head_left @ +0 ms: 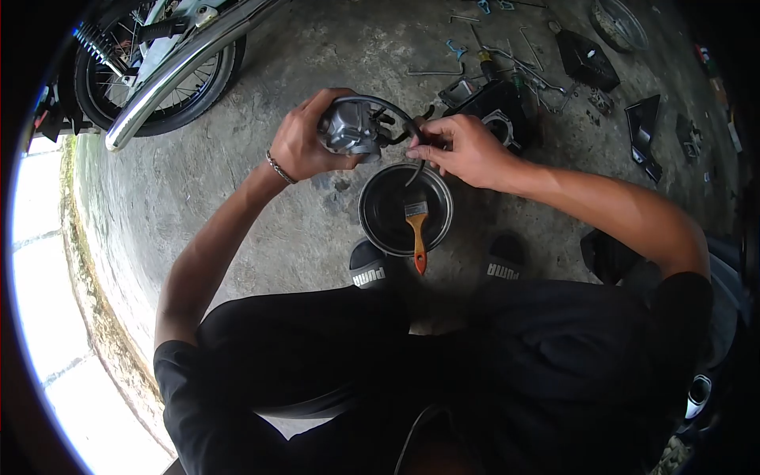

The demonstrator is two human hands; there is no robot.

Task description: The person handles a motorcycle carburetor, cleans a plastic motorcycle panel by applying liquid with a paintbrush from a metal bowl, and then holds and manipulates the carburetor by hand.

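Note:
My left hand is wrapped round a silver carburetor, held up above the floor. From the carburetor a black rubber hose arches over to the right. My right hand pinches this hose between thumb and fingers, and a thin loose end hangs below them. Just under both hands stands a round dark metal pan on the concrete. A paintbrush with a wooden, orange-tipped handle leans in it, bristles inside and handle over the near rim. The pan's contents are too dark to make out.
A motorcycle with a chrome exhaust stands at the upper left. Beyond my right hand lie a black engine part, several wrenches, a black box and a metal bowl. A black plastic panel lies farther right. My sandals flank the pan.

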